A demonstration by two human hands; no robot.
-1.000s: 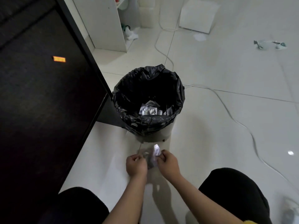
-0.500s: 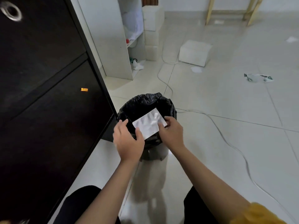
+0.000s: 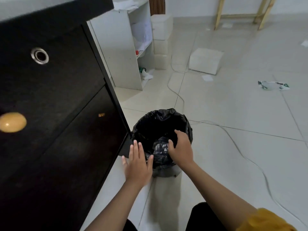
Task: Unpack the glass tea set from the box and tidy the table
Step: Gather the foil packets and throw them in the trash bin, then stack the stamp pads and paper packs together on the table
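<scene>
Cabinet (image 3: 50,114), dark, fills the left side. Left hand (image 3: 139,161) flat at the near-left rim of the bin (image 3: 166,171), fingers straight and slightly apart, holding nothing. Bin lined with a black bag (image 3: 160,120); crumpled clear wrapping (image 3: 160,145) lies inside. Right hand (image 3: 180,148) reaches over the opening, fingers loosely bent, gripping nothing. White cable (image 3: 233,139) and white box (image 3: 205,60) on the floor to the right.
</scene>
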